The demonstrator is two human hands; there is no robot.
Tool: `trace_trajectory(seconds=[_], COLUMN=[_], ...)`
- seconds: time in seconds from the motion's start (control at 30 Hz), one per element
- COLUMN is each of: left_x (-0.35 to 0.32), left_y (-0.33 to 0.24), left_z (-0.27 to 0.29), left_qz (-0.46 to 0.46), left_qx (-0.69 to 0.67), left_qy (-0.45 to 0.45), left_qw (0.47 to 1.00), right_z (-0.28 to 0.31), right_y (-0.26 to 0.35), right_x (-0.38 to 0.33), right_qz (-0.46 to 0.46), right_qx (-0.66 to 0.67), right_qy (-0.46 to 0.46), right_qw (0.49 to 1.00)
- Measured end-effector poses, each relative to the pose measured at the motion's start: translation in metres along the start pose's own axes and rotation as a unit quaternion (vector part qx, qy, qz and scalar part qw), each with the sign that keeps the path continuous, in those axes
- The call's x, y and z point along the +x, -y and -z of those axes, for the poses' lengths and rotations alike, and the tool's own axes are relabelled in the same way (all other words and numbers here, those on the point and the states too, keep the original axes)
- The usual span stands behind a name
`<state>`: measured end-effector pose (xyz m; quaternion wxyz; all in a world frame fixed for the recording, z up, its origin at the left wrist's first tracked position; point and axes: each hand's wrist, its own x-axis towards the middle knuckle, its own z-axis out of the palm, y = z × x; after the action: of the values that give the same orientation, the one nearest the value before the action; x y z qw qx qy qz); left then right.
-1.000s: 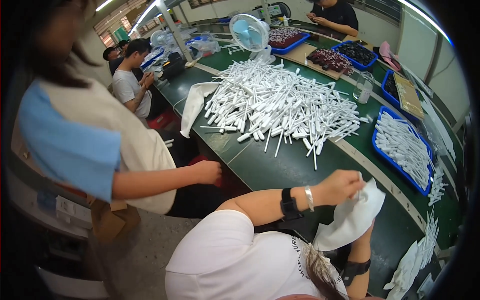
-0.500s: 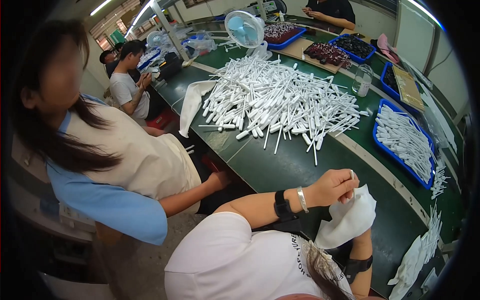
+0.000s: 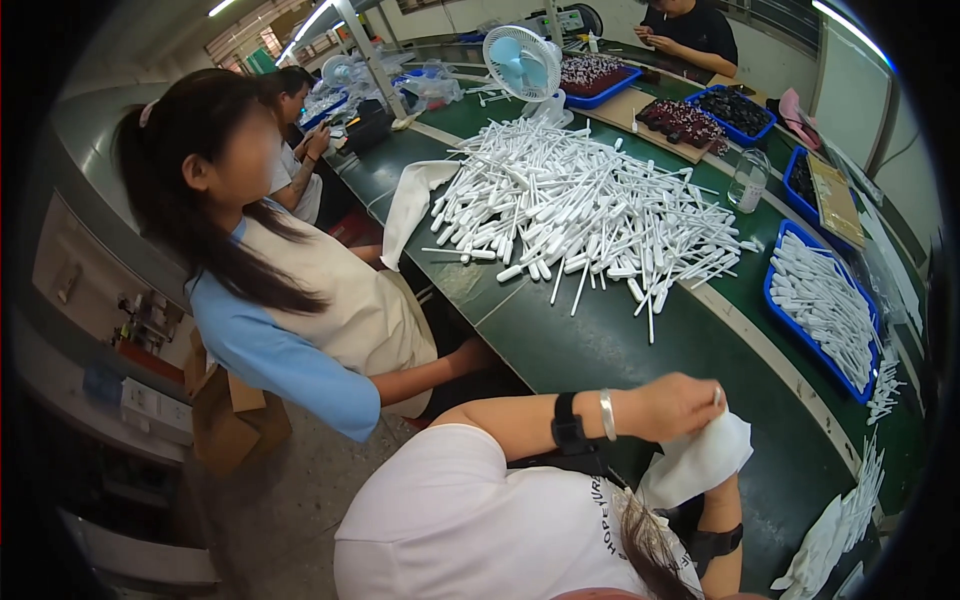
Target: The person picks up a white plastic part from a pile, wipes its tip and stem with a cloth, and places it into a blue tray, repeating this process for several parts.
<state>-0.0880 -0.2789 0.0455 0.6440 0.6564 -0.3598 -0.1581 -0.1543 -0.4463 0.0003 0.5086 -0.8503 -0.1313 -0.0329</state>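
Green worktable (image 3: 640, 365), bearing one loose heap of white bulb-ended sticks (image 3: 600, 215); white cloth (image 3: 708, 462) by its near edge, masking the right hand, whose fingers' state cannot be told. Probable hazard: a slack pinch or snagging fold could let the white stick (image 3: 718, 396) slip. Left hand (image 3: 682, 406), forearm carried rightward across the torso, thumb and fingers pinching that stick, its tip just showing above the cloth.

You see a round fan (image 3: 520, 65) and a clear bottle (image 3: 747, 185) on your desk (image 3: 590, 345). Brown boxes (image 3: 228, 435) sit on the floor (image 3: 310, 490).
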Motion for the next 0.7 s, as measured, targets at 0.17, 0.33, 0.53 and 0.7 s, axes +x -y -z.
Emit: trace_trajectory(seconds=[0.17,0.33,0.53,0.7], left_x=[-0.001,-0.008,-0.011,-0.018], left_y=[-0.011,-0.008,-0.003,-0.006], left_z=[0.015,0.018,0.012,0.024], left_qz=[-0.05,-0.035,-0.03,-0.011], left_qx=[0.028,-0.029,-0.053,-0.131], left_qy=[0.053,0.083,0.106,0.053], left_qw=[0.997,0.995,0.993,0.99], right_z=[-0.001,0.002,0.008,0.013], right_y=[-0.003,0.012,0.011,0.014], right_x=[-0.003,-0.008,-0.007,-0.009], right_qz=[-0.044,-0.049,-0.009,-0.099], right_qx=[0.028,0.127,0.094,0.171], right_qy=[-0.003,-0.002,0.048,0.018], right_qw=[0.999,0.991,0.994,0.98])
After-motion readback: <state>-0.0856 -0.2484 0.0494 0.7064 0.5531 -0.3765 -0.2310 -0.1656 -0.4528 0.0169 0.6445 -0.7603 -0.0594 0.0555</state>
